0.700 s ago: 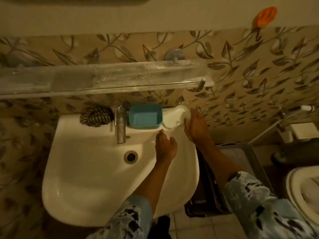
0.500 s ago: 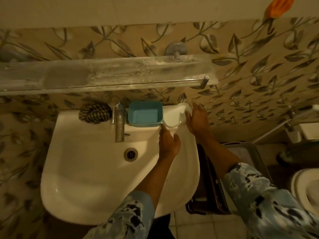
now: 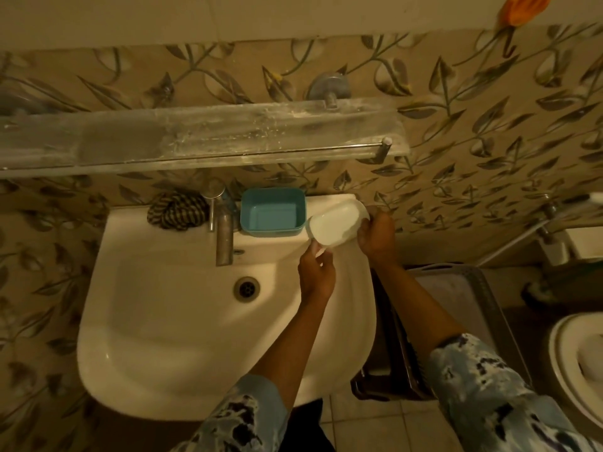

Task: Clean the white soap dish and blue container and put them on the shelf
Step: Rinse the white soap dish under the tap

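Lifted since the earlier frame, the white soap dish [image 3: 336, 225] no longer sits on the back ledge of the sink [image 3: 182, 363]; it is now tilted in the air at the sink's rear right corner, its hollow facing the viewer. The right hand [image 3: 377, 238] grips its far end, fingers [image 3: 365, 234] wrapped under the rim. The left hand [image 3: 316, 272] meets its near edge, fingers pinched on the lip. The blue container [image 3: 273, 212] rests untouched on the ledge, just beside the tap [image 3: 224, 233] and touching or nearly touching the dish. A striped cloth [image 3: 177, 210] lies left of the tap. The shelf [image 3: 195, 138] above stands bare and streaked. Judgement: pick-up of the first item is in hand; washing has not begun. Next move calls for carrying the dish over the basin, under the spout, with water running.
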Demonstrator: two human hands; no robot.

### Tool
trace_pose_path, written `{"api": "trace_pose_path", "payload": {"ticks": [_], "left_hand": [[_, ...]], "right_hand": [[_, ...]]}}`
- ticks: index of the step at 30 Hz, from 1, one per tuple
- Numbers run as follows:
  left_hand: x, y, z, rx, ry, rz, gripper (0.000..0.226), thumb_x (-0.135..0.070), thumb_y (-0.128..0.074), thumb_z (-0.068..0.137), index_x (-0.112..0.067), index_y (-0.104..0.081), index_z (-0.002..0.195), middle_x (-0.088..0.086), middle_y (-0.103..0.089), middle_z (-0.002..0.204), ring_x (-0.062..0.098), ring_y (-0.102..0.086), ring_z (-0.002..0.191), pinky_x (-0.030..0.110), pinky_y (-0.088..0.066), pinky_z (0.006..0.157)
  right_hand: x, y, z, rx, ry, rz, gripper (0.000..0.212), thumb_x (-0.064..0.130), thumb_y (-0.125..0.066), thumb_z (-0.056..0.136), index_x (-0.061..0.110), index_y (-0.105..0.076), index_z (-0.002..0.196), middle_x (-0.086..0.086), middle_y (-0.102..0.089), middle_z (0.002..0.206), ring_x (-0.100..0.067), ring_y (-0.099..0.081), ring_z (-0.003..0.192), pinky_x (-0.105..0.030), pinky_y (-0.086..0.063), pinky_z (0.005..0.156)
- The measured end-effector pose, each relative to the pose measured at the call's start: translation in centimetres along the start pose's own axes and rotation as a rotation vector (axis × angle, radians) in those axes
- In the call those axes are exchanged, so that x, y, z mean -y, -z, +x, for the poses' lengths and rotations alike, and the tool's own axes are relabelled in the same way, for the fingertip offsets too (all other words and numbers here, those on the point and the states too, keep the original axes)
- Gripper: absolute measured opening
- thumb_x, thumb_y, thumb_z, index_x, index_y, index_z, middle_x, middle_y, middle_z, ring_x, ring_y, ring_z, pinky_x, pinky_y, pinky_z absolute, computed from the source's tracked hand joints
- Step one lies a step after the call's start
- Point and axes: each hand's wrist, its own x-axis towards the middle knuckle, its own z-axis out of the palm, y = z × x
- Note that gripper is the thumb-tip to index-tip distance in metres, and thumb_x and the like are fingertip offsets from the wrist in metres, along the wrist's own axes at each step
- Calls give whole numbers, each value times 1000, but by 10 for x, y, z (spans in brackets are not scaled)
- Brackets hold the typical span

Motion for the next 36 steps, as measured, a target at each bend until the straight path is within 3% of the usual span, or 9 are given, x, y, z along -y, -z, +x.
{"api": "trace_pose_path", "payload": {"ticks": [4,7,12,15,18,20,22,29,36], "left_hand": [[8,13,-11,-58,-1,-112,18,-19,-54,91,-9,-67,84,9,-66,76,15,-61,74,37,-54,72],[15,26,-18,-107,42,-170,21,-20,-60,88,-11,-65,70,17,-67,73,21,-64,70,41,-57,72],[20,57,-29,-99,114,-305,8,-8,-62,89,-4,-69,90,11,-67,78,24,-67,77,33,-59,73],[22,80,-34,-84,139,-336,17,-5,-60,89,-19,-65,82,8,-65,74,22,-66,77,28,-59,71],[28,100,-35,-66,155,-322,25,-4,-58,90,-20,-64,72,5,-62,71,25,-64,79,27,-59,71],[34,113,-35,-48,172,-325,11,-3,-58,90,-2,-69,93,11,-64,81,26,-64,84,23,-58,68],[42,124,-32,-49,165,-311,22,-3,-59,90,6,-64,109,21,-65,94,27,-65,85,21,-58,65],[56,154,-29,-21,118,-265,8,-4,-62,87,-3,-69,92,26,-65,90,25,-65,72,21,-57,60],[62,176,-30,-97,199,-267,14,-6,-62,88,4,-68,96,18,-69,84,29,-69,75,24,-58,53]], "right_hand": [[-11,-3,-25,-59,-6,32,26,5,-54,92,-5,-60,116,-22,-66,111,-34,-62,104,-29,-45,80],[-17,-8,-46,-63,-16,53,30,0,-54,90,-4,-56,121,-23,-63,114,-35,-60,107,-40,-49,88],[-19,-23,-80,16,-125,174,40,0,-56,87,7,-48,125,-12,-55,117,-32,-58,108,-53,-56,80],[-10,-29,-97,143,-249,317,49,-3,-48,91,13,-36,136,-6,-45,121,-26,-50,108,-36,-57,68],[0,-38,-106,247,-438,556,49,3,-47,95,17,-35,141,-7,-41,127,-30,-46,112,-35,-57,66],[6,-43,-111,307,-545,732,41,15,-50,98,17,-40,137,-9,-42,131,-31,-48,114,-39,-59,65],[11,-47,-117,376,-592,846,36,29,-49,99,19,-43,132,-10,-44,131,-32,-50,116,-41,-60,66],[21,-62,-133,427,-533,899,36,35,-37,102,20,-47,133,-8,-50,121,-30,-53,112,-46,-59,76],[33,-69,-140,324,-411,818,34,34,-34,103,19,-45,132,-5,-49,121,-26,-53,108,-44,-57,72]]}}
